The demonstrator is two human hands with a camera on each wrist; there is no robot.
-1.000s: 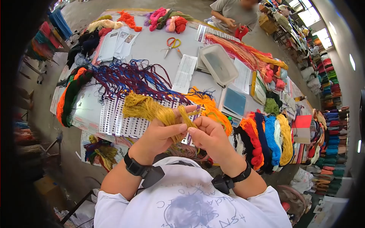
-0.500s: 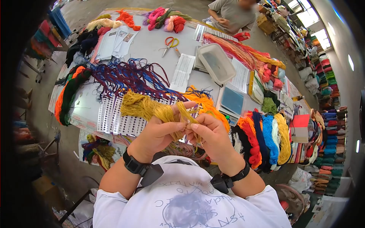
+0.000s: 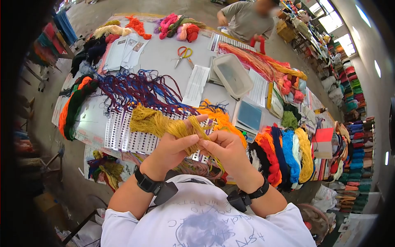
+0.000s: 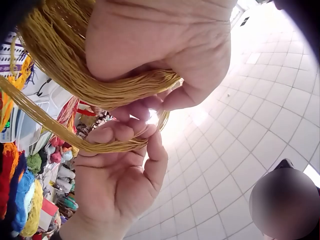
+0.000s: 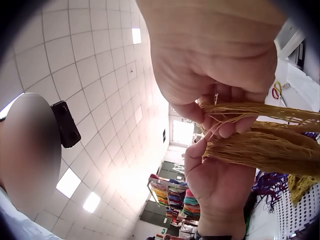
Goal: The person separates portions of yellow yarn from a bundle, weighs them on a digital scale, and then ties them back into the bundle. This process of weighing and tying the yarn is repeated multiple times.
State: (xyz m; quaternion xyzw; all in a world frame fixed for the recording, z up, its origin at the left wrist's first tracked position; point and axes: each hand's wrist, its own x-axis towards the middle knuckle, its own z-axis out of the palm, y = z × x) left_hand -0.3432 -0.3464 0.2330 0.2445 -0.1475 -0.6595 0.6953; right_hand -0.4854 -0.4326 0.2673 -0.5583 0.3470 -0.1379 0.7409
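A skein of mustard-yellow yarn (image 3: pixel 149 121) lies across my left hand (image 3: pixel 173 145), its looser end hanging out to the left over the perforated cards. The left thumb presses the yarn against the fingers. Close beside it, my right hand (image 3: pixel 228 149) pinches a thinner bundle of the same yarn, split off from the skein. In the left wrist view this thin bundle (image 4: pixel 55 127) runs across the fingers of the right hand (image 4: pixel 115 180). Thumbs and fingertips of both hands meet at fine strands (image 5: pixel 216 122) in the right wrist view.
Under the hands are white perforated cards (image 3: pixel 127 129) and blue-purple threads (image 3: pixel 142 88). Orange yarn (image 3: pixel 224 123) and a clear plastic box (image 3: pixel 233 76) lie ahead. Scissors (image 3: pixel 183 53) rest farther back. Coloured skeins (image 3: pixel 292 152) line the right edge. A person (image 3: pixel 251 20) is across the table.
My right hand shifts slightly against the left, and yarn now trails below it toward my shirt. The left hand keeps the skein. The person opposite has moved to the left.
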